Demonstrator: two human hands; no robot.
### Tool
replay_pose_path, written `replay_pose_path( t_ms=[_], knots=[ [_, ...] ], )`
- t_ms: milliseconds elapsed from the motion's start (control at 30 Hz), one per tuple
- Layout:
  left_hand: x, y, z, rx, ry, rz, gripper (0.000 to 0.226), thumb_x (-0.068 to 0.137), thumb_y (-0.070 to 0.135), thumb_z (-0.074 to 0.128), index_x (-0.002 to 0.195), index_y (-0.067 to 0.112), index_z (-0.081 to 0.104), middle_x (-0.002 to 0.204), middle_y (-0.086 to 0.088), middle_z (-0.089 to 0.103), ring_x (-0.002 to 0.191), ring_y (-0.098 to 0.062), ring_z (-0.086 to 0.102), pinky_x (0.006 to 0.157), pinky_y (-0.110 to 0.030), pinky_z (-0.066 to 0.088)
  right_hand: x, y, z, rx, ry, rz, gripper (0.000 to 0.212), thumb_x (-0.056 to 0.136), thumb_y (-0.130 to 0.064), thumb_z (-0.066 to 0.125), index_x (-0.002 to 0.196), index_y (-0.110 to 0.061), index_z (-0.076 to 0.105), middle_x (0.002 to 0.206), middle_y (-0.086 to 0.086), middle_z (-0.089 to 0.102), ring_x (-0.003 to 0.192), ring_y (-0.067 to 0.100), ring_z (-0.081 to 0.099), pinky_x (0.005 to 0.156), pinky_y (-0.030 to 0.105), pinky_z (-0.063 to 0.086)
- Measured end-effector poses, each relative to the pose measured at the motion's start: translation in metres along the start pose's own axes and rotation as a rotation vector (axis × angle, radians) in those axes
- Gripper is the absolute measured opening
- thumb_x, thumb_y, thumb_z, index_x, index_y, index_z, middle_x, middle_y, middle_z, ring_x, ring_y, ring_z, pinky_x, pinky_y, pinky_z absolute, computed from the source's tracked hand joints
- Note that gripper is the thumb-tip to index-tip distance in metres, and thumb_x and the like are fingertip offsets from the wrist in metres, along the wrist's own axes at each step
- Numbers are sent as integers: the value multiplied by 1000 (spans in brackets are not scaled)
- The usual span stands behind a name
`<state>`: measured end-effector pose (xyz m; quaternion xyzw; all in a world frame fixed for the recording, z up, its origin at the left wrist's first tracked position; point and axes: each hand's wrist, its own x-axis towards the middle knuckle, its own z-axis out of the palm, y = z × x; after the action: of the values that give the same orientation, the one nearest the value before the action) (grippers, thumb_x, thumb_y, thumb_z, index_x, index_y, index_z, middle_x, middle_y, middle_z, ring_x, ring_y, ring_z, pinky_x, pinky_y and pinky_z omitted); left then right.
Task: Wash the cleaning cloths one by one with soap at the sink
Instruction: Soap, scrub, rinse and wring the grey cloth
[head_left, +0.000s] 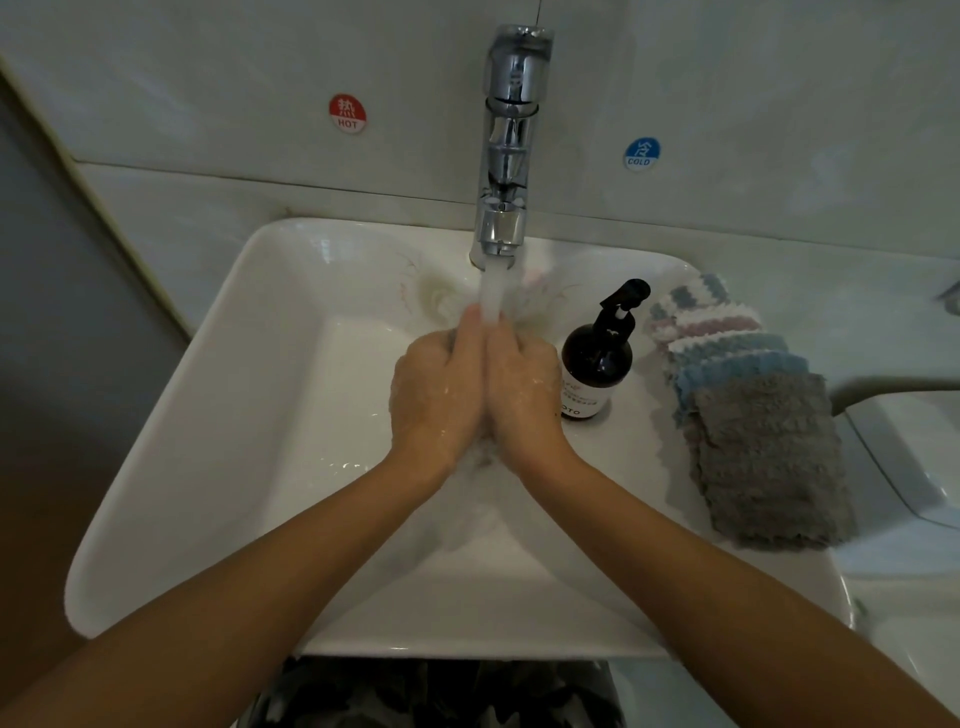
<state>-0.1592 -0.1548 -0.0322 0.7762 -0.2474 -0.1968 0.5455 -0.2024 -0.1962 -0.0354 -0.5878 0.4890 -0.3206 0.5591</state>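
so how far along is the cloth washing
Nothing clearly finished: no washed cloth set aside is in view. In hand: the left hand and right hand are pressed together under the running tap, apparently on a cloth, though it is mostly hidden and blurred. Left: the stack of cloths sits right of the soap bottle on the sink rim, looking dry.

Left hand and right hand pressed together under tap stream, over white sink. Soap bottle and stacked cloths on right rim.
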Motion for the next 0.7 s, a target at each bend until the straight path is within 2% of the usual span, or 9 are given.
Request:
replay_pose_path(
  t_ms=[100,200,300,333,400,467,533,600,700],
  knots=[
    [0,2,1,11,5,29,52,102,45,37,61,25,61,58,4,62,60,-10,62,54,-23,42,3,1,-2,-117,-22,-102,34,102,-33,46,83,-15,67,81,7,70,81,24,69,77,43,57],
    [2,2,1,13,5,51,47,103,39,38,61,24,55,61,5,59,61,-8,59,55,-21,43,-2,3,-8,-269,-90,-296,34,105,-25,38,109,-2,63,102,12,67,91,19,62,77,24,43],
    [3,-1,-2,-35,8,101,39,102,38,40,72,19,56,69,4,60,67,-12,60,61,-25,46,-7,-1,-9,-192,-75,-330,32,104,-30,40,110,-5,59,89,-3,64,75,-2,56,67,13,42],
    [3,-3,-3,-53,3,121,35,102,38,40,77,20,57,71,5,61,68,-10,60,61,-23,46,-7,-3,-9,-140,-80,-278,28,104,-35,42,107,-11,57,84,-7,63,73,-1,59,65,14,46],
    [3,-5,-6,-86,-12,164,26,103,37,39,89,22,56,80,5,62,74,-8,61,64,-22,49,-6,-4,-9,-94,-133,-195,30,101,-47,42,102,-20,55,89,-7,65,83,6,63,76,29,55],
    [4,-10,-6,-109,-21,213,20,103,34,39,100,21,53,95,-2,62,86,-14,62,75,-31,55,-4,-3,-9,-128,-188,-146,38,94,-63,36,100,-31,55,99,-9,64,94,9,63,87,42,54],
    [5,-13,-6,-138,-36,230,14,102,30,41,103,20,52,104,-4,60,94,-16,61,82,-36,55,-4,-5,-10,-219,-219,-139,54,84,-74,28,106,-33,56,104,-11,64,99,11,62,92,47,51],
    [5,-13,-7,-167,-56,231,12,100,26,42,101,19,51,104,-7,58,92,-16,60,78,-31,53,-3,-7,-11,-288,-239,-166,59,86,-75,27,110,-29,55,102,-9,64,97,12,62,91,47,51],
    [2,-10,-9,-252,-94,225,12,94,15,41,100,22,50,106,-9,57,90,-14,61,71,-18,50,-2,-5,-13,-301,-211,-238,46,94,-64,36,109,-25,54,99,-4,65,93,14,64,85,47,54]
  ],
)
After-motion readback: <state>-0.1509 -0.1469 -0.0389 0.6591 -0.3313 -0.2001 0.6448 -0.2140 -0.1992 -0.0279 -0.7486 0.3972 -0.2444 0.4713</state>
